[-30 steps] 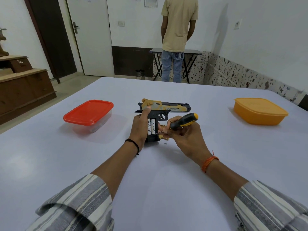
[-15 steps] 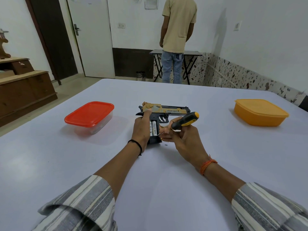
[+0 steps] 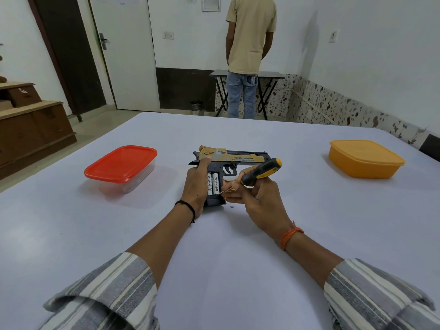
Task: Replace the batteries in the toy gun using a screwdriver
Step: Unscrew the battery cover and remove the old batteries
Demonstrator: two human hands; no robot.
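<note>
We are in a plain indoor room, more a bare office or recording space than a home. White painted walls carry light switches, with a speckled stone skirting along the right wall. A white door stands beside a dark one. We see a large white counter, a small folding table where a person stands facing the wall, a wooden cabinet on the left, and a small waste bin on the tiled floor.

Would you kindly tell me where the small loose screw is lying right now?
In the head view, the screw lies on the white table, right of the toy gun grip's base.
</note>
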